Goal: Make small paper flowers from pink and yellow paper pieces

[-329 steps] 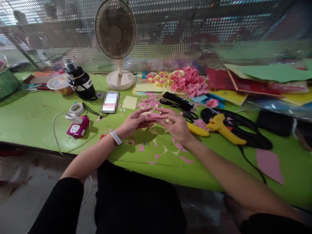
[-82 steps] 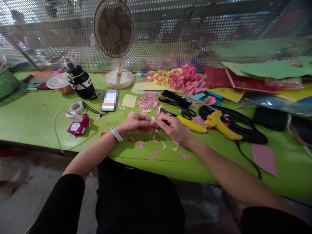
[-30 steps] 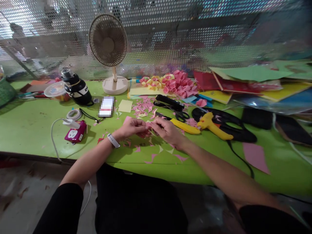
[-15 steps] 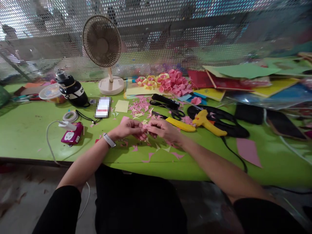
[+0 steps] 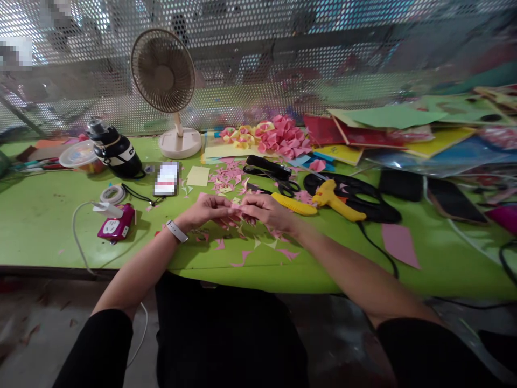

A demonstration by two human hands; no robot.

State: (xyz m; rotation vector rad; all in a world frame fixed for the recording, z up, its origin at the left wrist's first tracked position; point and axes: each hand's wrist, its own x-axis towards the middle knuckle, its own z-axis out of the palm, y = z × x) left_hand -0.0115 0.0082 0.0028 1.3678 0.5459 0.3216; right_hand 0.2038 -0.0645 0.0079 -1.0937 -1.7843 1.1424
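My left hand and my right hand meet over the front middle of the green table. Between their fingertips they pinch a small piece of pink paper; its exact shape is mostly hidden by the fingers. Pink and yellow paper scraps lie around and under both hands. Just beyond my right hand are a box cutter with a yellow handle, black scissors and a black stapler. A pile of folded pink paper flowers sits farther back, beside some yellow ones.
A yellow glue gun rests on a black tape-like ring at right, its cord trailing forward. Stacked coloured sheets fill the back right. A fan, black bottle, phone and magenta power bank stand or lie leftward.
The whole view has shifted slightly, so the table's things sit a little farther left. Both hands stay together on the pink paper, with the fingers slightly moved.
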